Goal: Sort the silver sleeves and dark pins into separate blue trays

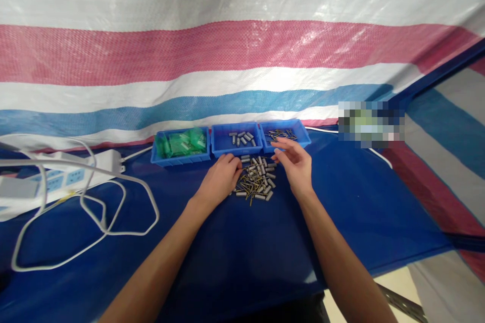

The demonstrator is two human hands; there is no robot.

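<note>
A loose pile of small grey cylinders and thin brass pins (257,179) lies on the blue table cover. My left hand (222,176) rests at the pile's left edge, fingers curled down onto the parts; whether it holds one I cannot tell. My right hand (295,161) hovers at the pile's right side, fingers spread, just in front of the right blue tray (303,137), which holds brass pins. The middle blue tray (217,147) holds grey cylinders. The left blue tray (157,157) holds small green bags.
A white power strip (81,169) and looping white cables (113,212) lie at the left. A striped red, white and blue tarp (242,50) hangs as a wall right behind the trays. The table's edge falls away at the lower right.
</note>
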